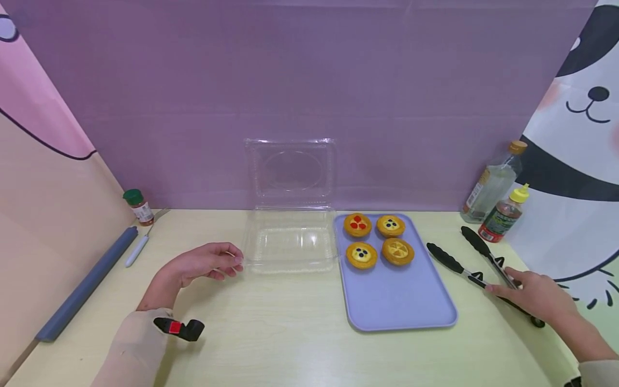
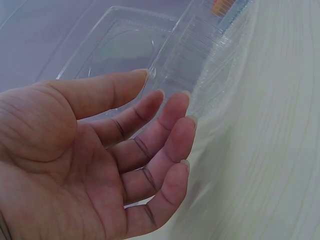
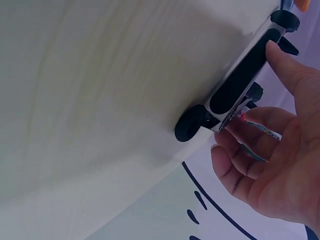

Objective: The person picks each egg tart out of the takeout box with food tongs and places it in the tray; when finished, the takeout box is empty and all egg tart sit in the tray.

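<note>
My left hand [image 1: 208, 262] is at the left edge of a clear plastic clamshell box [image 1: 293, 262], fingers loosely bent and holding nothing. In the left wrist view its palm shows bare, and the fingertips overlap the box's rim. The box's lid [image 1: 292, 171] is raised against the back wall. On the right, my right hand [image 1: 541, 293] grips a pair of black-tipped tongs [image 1: 446, 258] across the handles. Its thumb presses one handle [image 3: 247, 70], with the other fingers curled on the far side. The tongs are spread apart, tips pointing away from me.
Several small tarts [image 1: 361, 255] with varied toppings sit on the far half of a lavender tray [image 1: 401, 306]. Two bottles, one clear [image 1: 490, 185] and one yellow-capped [image 1: 503, 217], stand back right. At left are a green-lidded jar [image 1: 138, 207], a light-handled utensil [image 1: 137, 251] and a blue roll [image 1: 87, 285].
</note>
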The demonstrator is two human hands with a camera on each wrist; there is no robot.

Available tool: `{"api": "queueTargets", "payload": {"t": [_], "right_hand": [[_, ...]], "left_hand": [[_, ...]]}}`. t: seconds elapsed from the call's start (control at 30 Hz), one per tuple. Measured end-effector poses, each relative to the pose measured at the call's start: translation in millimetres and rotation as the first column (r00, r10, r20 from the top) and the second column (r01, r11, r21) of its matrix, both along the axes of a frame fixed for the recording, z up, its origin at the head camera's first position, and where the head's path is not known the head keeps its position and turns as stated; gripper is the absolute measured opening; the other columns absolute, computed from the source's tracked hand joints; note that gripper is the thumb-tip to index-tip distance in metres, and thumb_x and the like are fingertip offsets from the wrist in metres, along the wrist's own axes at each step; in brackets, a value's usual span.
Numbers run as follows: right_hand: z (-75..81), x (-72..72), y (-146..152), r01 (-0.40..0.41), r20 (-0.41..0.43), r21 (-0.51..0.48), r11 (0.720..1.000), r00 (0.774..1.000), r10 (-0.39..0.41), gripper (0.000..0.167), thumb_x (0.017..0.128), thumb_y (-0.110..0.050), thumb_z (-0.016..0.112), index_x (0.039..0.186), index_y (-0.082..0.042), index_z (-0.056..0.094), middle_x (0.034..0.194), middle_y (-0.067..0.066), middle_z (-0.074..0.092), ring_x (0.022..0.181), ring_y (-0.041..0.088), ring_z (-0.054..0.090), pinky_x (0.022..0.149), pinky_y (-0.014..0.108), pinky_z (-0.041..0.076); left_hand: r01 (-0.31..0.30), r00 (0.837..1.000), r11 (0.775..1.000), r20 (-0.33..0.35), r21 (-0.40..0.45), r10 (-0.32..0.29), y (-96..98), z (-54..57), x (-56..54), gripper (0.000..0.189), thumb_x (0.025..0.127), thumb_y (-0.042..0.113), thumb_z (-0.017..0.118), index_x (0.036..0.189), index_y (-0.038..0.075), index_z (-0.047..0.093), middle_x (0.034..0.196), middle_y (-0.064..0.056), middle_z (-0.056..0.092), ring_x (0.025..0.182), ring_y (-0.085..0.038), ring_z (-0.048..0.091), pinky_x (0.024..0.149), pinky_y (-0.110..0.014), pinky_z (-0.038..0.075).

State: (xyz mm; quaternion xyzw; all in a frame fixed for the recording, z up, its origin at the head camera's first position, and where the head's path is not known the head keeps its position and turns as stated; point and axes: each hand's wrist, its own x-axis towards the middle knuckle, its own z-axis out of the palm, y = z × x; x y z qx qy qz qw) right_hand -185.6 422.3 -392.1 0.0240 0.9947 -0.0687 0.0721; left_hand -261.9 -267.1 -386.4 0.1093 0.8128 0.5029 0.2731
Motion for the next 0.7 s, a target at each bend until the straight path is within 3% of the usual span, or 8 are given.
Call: {"api": "queueTargets", "payload": {"t": [0.27,0.7], "right_hand": [[3.6,-1.3,0,0.023,0.004,0.003,1.0,1.0,-0.023,0.099,0.089,-0.072,0.055,0.14,0.012,0.044,0.127,0.044,0.051,0.11,0.063,0.051,0.072,0.06,0.05],[10.0,1.8,-15,-0.039,-0.12,-0.018,0.999,0.992,0.036,0.091,0.091,-0.064,0.06,0.138,0.013,0.047,0.128,0.048,0.047,0.111,0.066,0.048,0.083,0.068,0.045]], "left_hand": [[0.01,1.0,1.0,-0.01,-0.022,-0.01,-0.4,0.9,0.4,0.039,0.102,0.027,0.056,0.128,-0.003,0.053,0.12,-0.016,0.067,0.102,-0.021,0.064,0.087,-0.037,0.052],[0.019,1.0,0.999,-0.004,-0.034,-0.019,-1.7,2.3,0.6,0.047,0.101,0.031,0.058,0.135,-0.001,0.051,0.126,-0.018,0.067,0.106,-0.023,0.065,0.089,-0.037,0.052]]}}
